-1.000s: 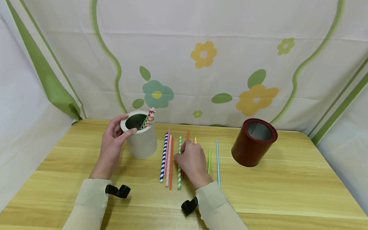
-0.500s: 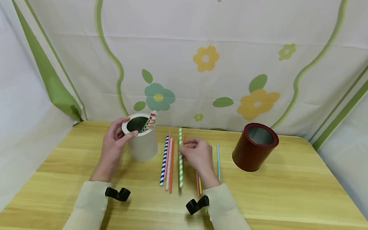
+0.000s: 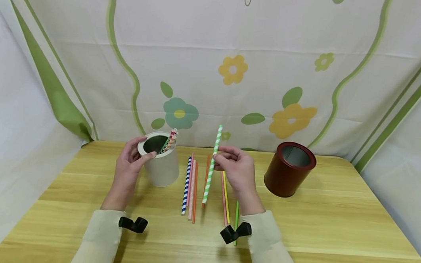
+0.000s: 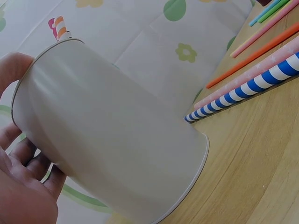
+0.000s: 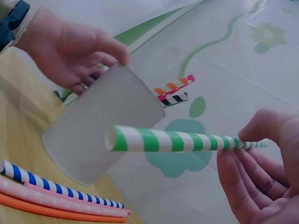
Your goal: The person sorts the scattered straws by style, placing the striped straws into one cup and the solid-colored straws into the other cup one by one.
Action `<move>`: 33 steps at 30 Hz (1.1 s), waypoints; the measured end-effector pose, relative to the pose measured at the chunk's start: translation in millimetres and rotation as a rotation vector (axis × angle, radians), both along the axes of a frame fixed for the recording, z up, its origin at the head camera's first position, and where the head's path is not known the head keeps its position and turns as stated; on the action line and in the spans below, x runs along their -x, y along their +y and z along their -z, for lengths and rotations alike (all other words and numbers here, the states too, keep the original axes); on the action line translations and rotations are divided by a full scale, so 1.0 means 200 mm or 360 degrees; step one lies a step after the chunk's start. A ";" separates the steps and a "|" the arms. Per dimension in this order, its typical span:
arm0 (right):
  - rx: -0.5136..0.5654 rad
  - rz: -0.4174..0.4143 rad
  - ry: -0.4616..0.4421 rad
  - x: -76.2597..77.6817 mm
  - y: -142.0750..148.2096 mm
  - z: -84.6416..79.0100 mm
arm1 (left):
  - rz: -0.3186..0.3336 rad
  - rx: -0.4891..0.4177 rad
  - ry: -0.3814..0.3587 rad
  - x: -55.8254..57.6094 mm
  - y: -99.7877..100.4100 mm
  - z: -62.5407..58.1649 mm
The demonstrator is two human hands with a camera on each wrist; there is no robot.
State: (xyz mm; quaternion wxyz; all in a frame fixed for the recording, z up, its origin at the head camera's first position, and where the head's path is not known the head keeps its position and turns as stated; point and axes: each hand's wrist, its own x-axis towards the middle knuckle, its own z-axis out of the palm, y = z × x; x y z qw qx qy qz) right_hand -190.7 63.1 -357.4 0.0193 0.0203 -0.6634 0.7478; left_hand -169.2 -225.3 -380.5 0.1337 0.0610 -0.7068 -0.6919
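Note:
My left hand (image 3: pixel 127 169) holds the white can (image 3: pixel 162 170) by its upper rim, thumb at the near edge and fingers around the left side. Several patterned paper straws (image 3: pixel 170 140), orange-striped and black-striped among them, lean out of that can. A green-and-white striped paper straw (image 3: pixel 210 175) is pinched between thumb and fingers of my right hand (image 3: pixel 239 170). It is raised off the table and tilted, its upper end leaning slightly right. In the right wrist view one open end of the striped straw (image 5: pixel 163 140) points left, in front of the can.
A blue-striped straw (image 3: pixel 186 188) lies beside pink and orange straws (image 3: pixel 194 198) right of the white can. Pink and yellow straws (image 3: pixel 226 200) and a green straw (image 3: pixel 236 228) lie by the right forearm. A dark red can (image 3: pixel 286 177) stands at right on the wooden table (image 3: pixel 333 233).
My right hand has picked the green-striped straw off the table, lifting it and moving slightly right. The left hand keeps its hold on the white can.

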 end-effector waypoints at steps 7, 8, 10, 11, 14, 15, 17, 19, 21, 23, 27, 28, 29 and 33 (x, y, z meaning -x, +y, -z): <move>0.0263 0.0041 0.0168 -0.02 0.01 -0.05 | 0.0008 0.0005 -0.0009 0.00 -0.01 0.00; 0.0294 0.0062 0.0192 -0.02 0.01 -0.06 | 0.0009 0.0008 -0.0010 0.00 -0.01 0.00; 0.0354 0.0107 0.0237 -0.03 0.01 -0.07 | 0.0016 0.0007 -0.0012 0.00 -0.01 0.01; 0.0379 0.0128 0.0258 -0.03 0.01 -0.07 | 0.0019 0.0007 -0.0015 0.00 -0.01 0.01; 0.0437 0.0160 0.0335 -0.04 -0.01 -0.08 | 0.0014 0.0011 -0.0030 0.00 -0.01 0.02; 0.0448 0.0161 0.0366 -0.03 -0.01 -0.09 | 0.0013 0.0009 -0.0030 0.00 -0.01 0.02; 0.0467 0.0147 0.0423 -0.03 -0.03 -0.10 | 0.0010 0.0017 -0.0032 0.00 -0.01 0.02; 0.0484 0.0127 0.0470 -0.02 -0.04 -0.13 | 0.0012 0.0022 -0.0035 0.00 -0.01 0.02; 0.0484 0.0109 0.0500 -0.02 -0.06 -0.16 | 0.0011 0.0018 -0.0042 0.00 -0.01 0.02; 0.0469 0.0093 0.0532 -0.01 -0.07 -0.19 | 0.0003 0.0006 -0.0049 0.00 0.00 0.02; 0.0403 0.0078 0.0619 -0.01 -0.12 -0.22 | 0.0001 -0.0024 -0.0057 0.00 -0.01 0.02; 0.0387 0.0069 0.0637 -0.01 -0.13 -0.23 | 0.0003 -0.0031 -0.0057 0.00 -0.01 0.02; 0.0367 0.0064 0.0654 -0.01 -0.15 -0.23 | 0.0004 -0.0043 -0.0056 0.00 -0.01 0.02; 0.0230 0.0045 0.0701 -0.01 -0.21 -0.24 | 0.0000 -0.0082 -0.0074 0.00 -0.01 0.01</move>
